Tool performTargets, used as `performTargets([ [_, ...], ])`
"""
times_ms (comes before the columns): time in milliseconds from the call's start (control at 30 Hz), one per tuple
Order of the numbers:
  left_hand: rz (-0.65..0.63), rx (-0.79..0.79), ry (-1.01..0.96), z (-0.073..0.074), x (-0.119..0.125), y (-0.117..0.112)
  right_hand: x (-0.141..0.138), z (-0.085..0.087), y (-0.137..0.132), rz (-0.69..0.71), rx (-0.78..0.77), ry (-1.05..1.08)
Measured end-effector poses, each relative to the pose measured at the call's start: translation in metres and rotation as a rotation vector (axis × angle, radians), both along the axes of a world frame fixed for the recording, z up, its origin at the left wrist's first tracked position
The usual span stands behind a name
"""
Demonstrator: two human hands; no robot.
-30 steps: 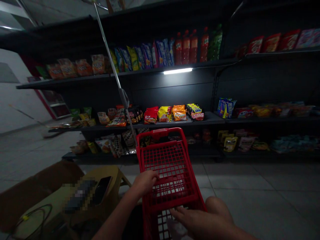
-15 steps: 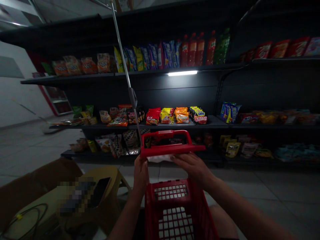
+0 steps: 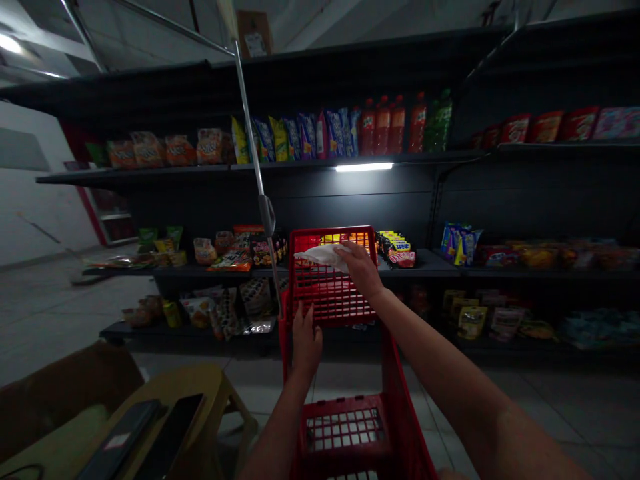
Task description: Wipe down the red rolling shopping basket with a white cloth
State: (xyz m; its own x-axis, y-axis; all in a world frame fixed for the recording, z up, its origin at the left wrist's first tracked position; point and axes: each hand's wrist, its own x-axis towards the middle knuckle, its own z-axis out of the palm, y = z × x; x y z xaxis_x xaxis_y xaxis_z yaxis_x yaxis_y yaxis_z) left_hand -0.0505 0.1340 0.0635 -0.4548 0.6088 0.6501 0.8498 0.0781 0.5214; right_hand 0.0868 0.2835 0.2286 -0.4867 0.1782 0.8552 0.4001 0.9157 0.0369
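A red plastic shopping basket on a cart frame stands in front of me, its red grid panel raised upright at the far end. My right hand is closed on a white cloth and presses it to the upper part of the panel. Just below, my left hand is held up by the panel's lower left corner, fingers apart and nothing in them. Whether its fingertips touch the panel I cannot tell.
Dark shelves with snack bags and bottles run across behind the basket. A metal pole rises at its left. On a yellow stool at lower left lie two dark phones.
The grid panel has swung up, and the red handle no longer shows at the top. My right hand has risen with the cloth; my left hand has left the handle's side. The view has tilted up.
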Motion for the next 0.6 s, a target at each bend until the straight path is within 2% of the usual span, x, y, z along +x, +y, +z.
performTargets([
  [133, 0.058, -0.166, 0.154, -0.012, 0.002, 0.006, -0.017, -0.017, 0.027, -0.028, 0.005, -0.010],
  [200, 0.103, -0.257, 0.175, -0.017, 0.004, 0.005, -0.020, -0.020, 0.033, -0.010, -0.005, -0.027],
  [333, 0.134, -0.308, 0.209, -0.023, 0.009, 0.002, -0.036, -0.004, 0.027, 0.023, -0.079, 0.067],
  [400, 0.124, -0.309, 0.227, -0.025, 0.011, 0.002, -0.054, 0.009, 0.014, 0.028, -0.036, 0.104],
  [500, 0.102, -0.337, 0.241, -0.027, 0.011, 0.003, -0.090, 0.020, -0.004, 0.072, 0.157, -0.115],
  [600, 0.093, -0.368, 0.244, -0.028, 0.008, 0.000, -0.112, 0.020, -0.005, 0.119, 0.304, -0.430],
])
